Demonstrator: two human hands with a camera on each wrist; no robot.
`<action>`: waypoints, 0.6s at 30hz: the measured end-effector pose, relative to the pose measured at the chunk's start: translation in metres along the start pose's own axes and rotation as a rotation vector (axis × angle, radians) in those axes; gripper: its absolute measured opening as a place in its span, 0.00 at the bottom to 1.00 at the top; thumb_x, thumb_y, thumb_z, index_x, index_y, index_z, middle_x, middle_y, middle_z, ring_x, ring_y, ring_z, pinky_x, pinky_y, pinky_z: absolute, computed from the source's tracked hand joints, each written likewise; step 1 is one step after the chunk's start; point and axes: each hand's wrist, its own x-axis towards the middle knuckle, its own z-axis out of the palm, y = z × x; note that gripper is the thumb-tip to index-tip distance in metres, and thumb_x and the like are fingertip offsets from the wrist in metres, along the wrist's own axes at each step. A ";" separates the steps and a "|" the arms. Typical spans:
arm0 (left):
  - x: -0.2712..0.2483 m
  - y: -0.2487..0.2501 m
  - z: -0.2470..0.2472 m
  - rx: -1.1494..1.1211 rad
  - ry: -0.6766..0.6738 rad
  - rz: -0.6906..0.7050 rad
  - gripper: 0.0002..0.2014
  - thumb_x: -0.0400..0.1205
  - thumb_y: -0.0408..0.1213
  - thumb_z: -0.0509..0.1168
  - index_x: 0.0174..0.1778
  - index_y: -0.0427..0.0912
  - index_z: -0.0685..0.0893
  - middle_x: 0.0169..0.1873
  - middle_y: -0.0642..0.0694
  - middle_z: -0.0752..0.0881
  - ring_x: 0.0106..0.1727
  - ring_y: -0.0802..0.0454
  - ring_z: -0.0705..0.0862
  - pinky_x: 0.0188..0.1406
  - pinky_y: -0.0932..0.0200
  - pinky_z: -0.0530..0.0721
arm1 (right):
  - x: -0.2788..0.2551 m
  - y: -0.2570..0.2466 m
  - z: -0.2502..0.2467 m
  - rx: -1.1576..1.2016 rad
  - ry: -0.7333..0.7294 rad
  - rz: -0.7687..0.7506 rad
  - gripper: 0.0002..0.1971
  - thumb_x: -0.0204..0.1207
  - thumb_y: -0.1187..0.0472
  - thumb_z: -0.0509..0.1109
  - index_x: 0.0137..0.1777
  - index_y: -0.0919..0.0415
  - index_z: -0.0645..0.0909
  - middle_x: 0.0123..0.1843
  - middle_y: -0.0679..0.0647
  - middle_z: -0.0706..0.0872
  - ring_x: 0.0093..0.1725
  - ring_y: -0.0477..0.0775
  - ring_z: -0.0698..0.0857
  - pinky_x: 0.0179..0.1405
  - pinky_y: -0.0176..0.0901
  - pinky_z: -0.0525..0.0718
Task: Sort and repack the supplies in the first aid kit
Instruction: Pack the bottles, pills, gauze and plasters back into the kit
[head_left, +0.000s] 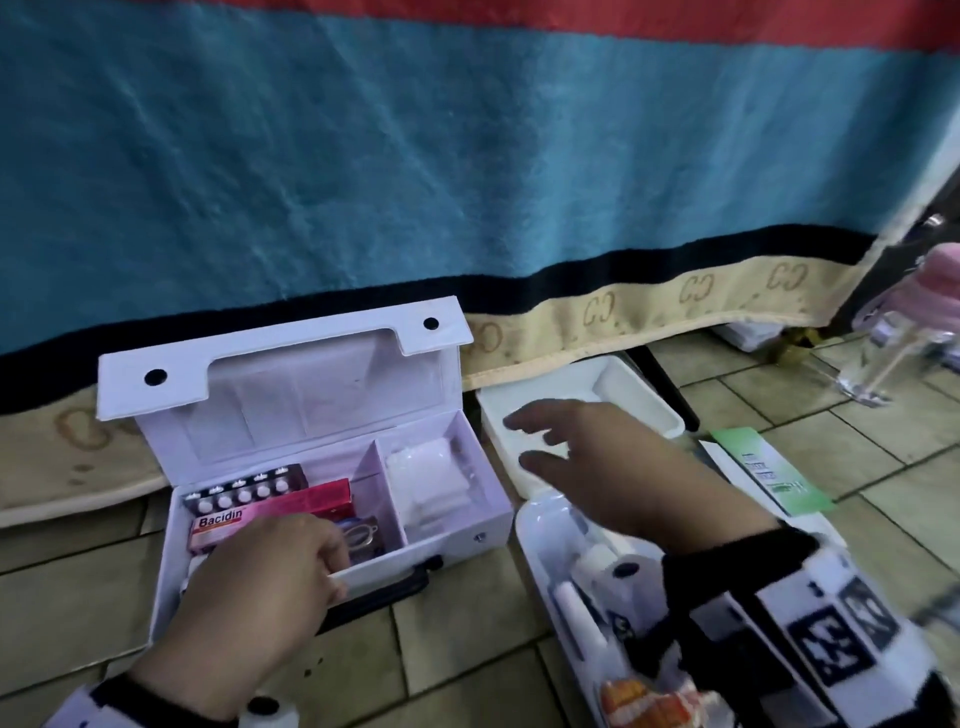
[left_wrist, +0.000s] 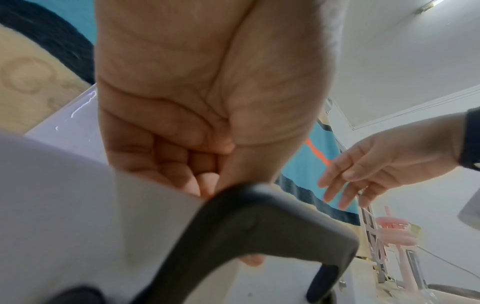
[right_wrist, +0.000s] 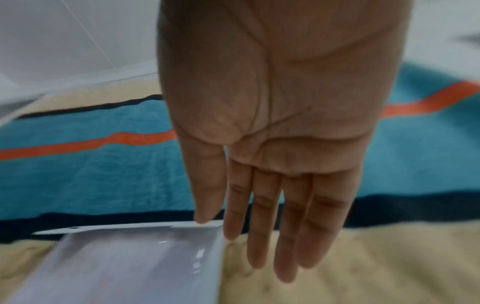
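Note:
The white first aid kit (head_left: 311, 410) stands open on the tiled floor, lid up. Its left compartment holds a blister pack (head_left: 244, 491), a pink Bacidin box (head_left: 223, 522), a red box (head_left: 317, 500) and a small metal item (head_left: 358, 535). White gauze (head_left: 426, 478) fills the right compartment. My left hand (head_left: 332, 561) grips the kit's front wall (left_wrist: 78, 205), fingers curled over the edge above the black handle (left_wrist: 259, 226). My right hand (head_left: 519, 441) hovers with straight fingers over an empty white tray (head_left: 623, 395), holding nothing; the right wrist view shows it (right_wrist: 259, 236) beside the kit's lid (right_wrist: 130, 267).
A second white tray (head_left: 540, 525) with rolls and small supplies lies under my right forearm. A green-and-white box (head_left: 769, 473) lies on the tiles to the right. A clear bottle with a pink cap (head_left: 893, 338) stands far right. A blue blanket (head_left: 467, 156) hangs behind everything.

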 end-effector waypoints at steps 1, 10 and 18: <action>0.000 0.000 0.000 0.014 -0.001 -0.002 0.09 0.71 0.42 0.72 0.28 0.56 0.81 0.33 0.55 0.85 0.39 0.59 0.82 0.41 0.62 0.81 | -0.007 0.011 -0.010 -0.009 0.039 0.052 0.18 0.80 0.55 0.65 0.70 0.44 0.75 0.67 0.44 0.82 0.62 0.46 0.81 0.58 0.36 0.76; 0.003 0.000 0.002 0.047 -0.007 -0.010 0.11 0.66 0.45 0.76 0.29 0.67 0.81 0.29 0.56 0.84 0.35 0.60 0.81 0.36 0.62 0.78 | -0.058 0.058 0.006 -0.061 0.001 0.298 0.18 0.74 0.49 0.71 0.64 0.44 0.78 0.35 0.40 0.83 0.34 0.34 0.76 0.35 0.31 0.72; 0.004 0.000 0.003 0.059 0.011 0.008 0.11 0.69 0.43 0.75 0.24 0.57 0.81 0.28 0.56 0.83 0.35 0.58 0.79 0.34 0.61 0.74 | -0.063 0.039 0.047 -0.223 -0.035 0.396 0.16 0.71 0.49 0.70 0.56 0.53 0.74 0.43 0.50 0.80 0.52 0.54 0.83 0.25 0.34 0.63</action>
